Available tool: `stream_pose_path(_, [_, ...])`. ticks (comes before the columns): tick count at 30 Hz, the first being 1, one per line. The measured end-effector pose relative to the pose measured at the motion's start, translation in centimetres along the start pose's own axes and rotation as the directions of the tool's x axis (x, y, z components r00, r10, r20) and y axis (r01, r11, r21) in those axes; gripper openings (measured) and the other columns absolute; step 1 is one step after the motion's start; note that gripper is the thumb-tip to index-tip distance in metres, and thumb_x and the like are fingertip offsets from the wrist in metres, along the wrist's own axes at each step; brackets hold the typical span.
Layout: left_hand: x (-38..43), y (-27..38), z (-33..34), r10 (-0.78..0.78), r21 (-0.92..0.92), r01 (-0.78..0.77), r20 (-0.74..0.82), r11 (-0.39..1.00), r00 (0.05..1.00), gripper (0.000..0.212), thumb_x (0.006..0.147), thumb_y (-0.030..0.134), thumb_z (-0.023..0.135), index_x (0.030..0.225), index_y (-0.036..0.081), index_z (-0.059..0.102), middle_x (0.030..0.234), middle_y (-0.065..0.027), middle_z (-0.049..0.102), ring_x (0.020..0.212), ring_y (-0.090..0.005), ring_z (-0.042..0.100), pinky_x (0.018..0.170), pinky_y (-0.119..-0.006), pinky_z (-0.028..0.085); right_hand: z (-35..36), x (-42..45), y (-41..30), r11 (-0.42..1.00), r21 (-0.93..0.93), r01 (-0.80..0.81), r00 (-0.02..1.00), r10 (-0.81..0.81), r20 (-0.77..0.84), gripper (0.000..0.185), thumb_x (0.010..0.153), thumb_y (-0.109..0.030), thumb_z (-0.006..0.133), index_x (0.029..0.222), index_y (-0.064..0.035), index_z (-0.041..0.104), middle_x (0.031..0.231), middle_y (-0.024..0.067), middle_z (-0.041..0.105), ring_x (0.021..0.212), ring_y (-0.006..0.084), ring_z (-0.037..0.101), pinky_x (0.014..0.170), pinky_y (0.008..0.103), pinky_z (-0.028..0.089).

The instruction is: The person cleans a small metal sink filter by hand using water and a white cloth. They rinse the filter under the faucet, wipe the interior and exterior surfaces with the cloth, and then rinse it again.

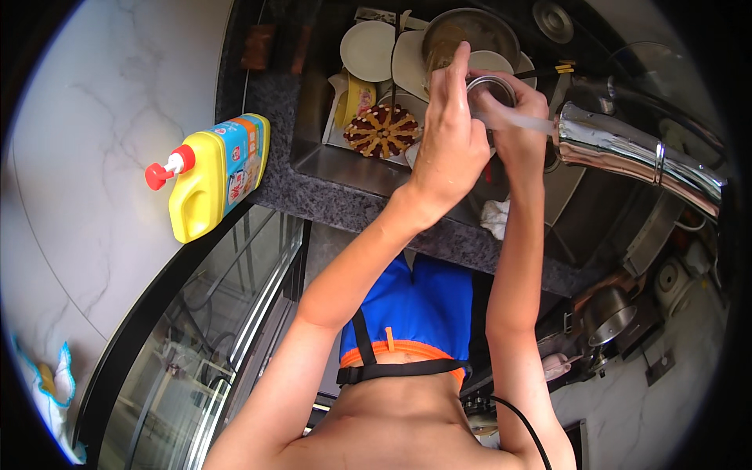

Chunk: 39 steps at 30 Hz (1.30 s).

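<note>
My right hand [526, 120] holds a clear drinking glass [492, 88], its round mouth tilted towards the tap. Water [529, 122] runs from the chrome tap spout [611, 147] towards the glass and this hand. Close on the left is my wet left hand [451, 132], index finger stretched upward and the other fingers largely hidden. Whether it grips anything cannot be made out. Beyond its fingers shows a brownish see-through vessel [442, 56], partly covered by the hand. Both hands are above the steel sink [341, 170].
Sink contents include a white plate [368, 51], a yellow bowl [357, 100], a patterned round trivet [382, 130] and a metal pan [493, 29]. A yellow pump bottle [214, 176] stands left. A white cloth [496, 218] lies near the granite front edge [352, 202].
</note>
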<state>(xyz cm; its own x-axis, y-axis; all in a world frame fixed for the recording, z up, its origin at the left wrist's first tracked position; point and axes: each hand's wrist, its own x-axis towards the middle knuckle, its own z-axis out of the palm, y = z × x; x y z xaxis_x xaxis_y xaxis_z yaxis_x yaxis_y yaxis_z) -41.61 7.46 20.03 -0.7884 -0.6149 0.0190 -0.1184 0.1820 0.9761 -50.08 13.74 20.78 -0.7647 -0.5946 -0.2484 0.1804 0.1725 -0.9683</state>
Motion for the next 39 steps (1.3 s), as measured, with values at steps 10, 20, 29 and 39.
stream_pose_path(10, [3.0,-1.3,-0.7,0.152,0.314,-0.107,-0.125,0.944,0.980,0.036,0.077,-0.012,0.047,0.109,-0.001,0.060,0.110,-0.0227,0.053,0.095,-0.0400,0.059,0.081,-0.044,0.048,-0.5,0.3,1.0,0.894,-0.394,-0.214,0.976,0.177,-0.128,0.027,0.084,-0.005,0.052,0.108,-0.0011,0.063,0.088,0.0211,0.067,0.076,0.0382,0.063,0.070,0.0388,0.051])
stream_pose_path(20, [2.3,-2.2,-0.1,-0.288,-0.207,0.316,0.152,0.926,0.945,0.020,0.091,0.000,0.046,0.108,-0.001,0.056,0.094,-0.0139,0.063,0.068,-0.0262,0.063,0.063,-0.036,0.052,-0.5,-0.9,1.7,0.740,-0.613,0.276,0.930,-0.368,-0.025,0.030,0.094,-0.018,0.051,0.115,-0.0010,0.061,0.104,0.0147,0.066,0.088,0.0237,0.065,0.077,0.0291,0.049])
stream_pose_path(29, [1.8,-3.1,-0.5,0.268,0.438,-0.187,-0.129,0.879,0.955,0.027,0.080,-0.002,0.062,0.106,0.004,0.066,0.090,-0.0139,0.055,0.073,-0.0300,0.061,0.062,-0.038,0.049,-0.5,-1.8,1.2,0.922,0.340,-0.185,0.981,0.195,0.006,0.038,0.100,-0.027,0.042,0.132,-0.0087,0.052,0.123,0.0020,0.054,0.110,0.0108,0.052,0.094,0.0283,0.042])
stream_pose_path(39, [1.3,-3.8,-0.3,0.479,0.404,-0.394,-0.132,0.825,0.868,0.025,0.076,-0.006,0.064,0.100,0.001,0.067,0.087,-0.0149,0.063,0.072,-0.0300,0.063,0.063,-0.036,0.051,1.5,-2.1,3.1,0.749,0.663,0.004,0.959,0.185,-0.216,0.043,0.105,-0.032,0.030,0.130,-0.0023,0.048,0.117,0.0091,0.060,0.111,0.0186,0.055,0.097,0.0339,0.043])
